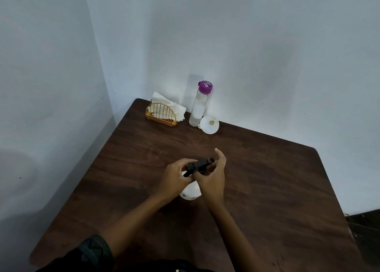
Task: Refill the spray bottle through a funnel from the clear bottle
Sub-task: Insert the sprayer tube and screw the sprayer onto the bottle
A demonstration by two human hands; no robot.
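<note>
Both hands (174, 179) (211, 179) gripping spray bottle (190, 192) mid-table (267, 189), edges well apart

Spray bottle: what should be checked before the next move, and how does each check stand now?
1. Spray bottle upright on table: ok.
2. Both hands on it, left hand and right hand at the black spray head: ok.
3. Spray head off: not ok.
4. Funnel free to take: ok.
5. Clear bottle opened: not ok, purple cap on.
6. Liquid inside it: cannot tell.
</note>
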